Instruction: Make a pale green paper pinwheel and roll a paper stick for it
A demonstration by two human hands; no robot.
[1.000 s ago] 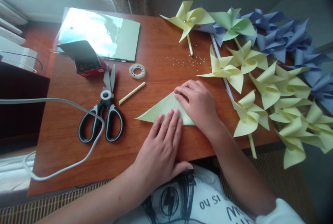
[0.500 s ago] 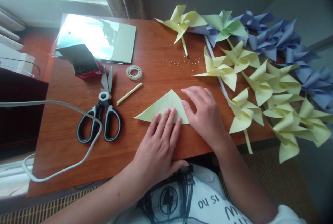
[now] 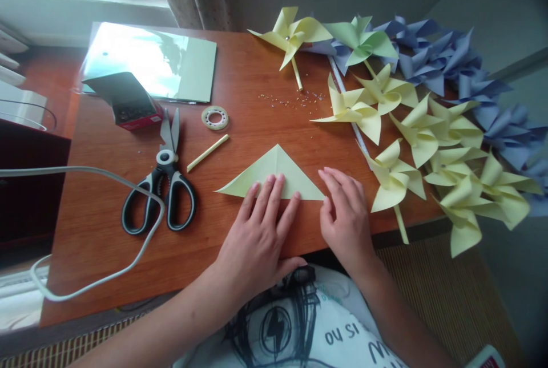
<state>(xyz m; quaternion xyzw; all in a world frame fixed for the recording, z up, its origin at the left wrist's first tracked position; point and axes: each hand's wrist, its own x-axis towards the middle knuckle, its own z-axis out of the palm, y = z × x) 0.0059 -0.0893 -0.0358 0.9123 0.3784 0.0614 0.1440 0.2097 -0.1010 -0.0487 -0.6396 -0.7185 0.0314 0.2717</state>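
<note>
Left grip: the left grip is spread flat and grasps nothing; its fingertips press the middle of the folded paper onto the worktop.
Right grip: the right grip is released, fingers loosely curled, thumb at or just beside the paper's right corner; actual contact cannot be confirmed.
Folded paper: under the left grip's fingertips, a pale triangle with its long edge nearest the person, apex pointing away, and a crease running down from the apex.
Change: the right grip has moved from the apex down to the right corner; the left grip keeps its place.
Effect: the apex and right slope are uncovered. Judged from this, the left grip alone steadies the sheet, and attention is at the right end of the long edge, which appears to lie flat.
Paper stick: ahead and left of the left grip.
Scissors: left of the left grip, blades slightly parted, pointing away.
Yellow pinwheel: just beyond the right grip, on its right.
Tape roll: farther ahead of the left grip, past the stick.
Box: beyond the scissors, lid raised.
Blue pinwheels: farthest out, ahead and right of the right grip.
</note>
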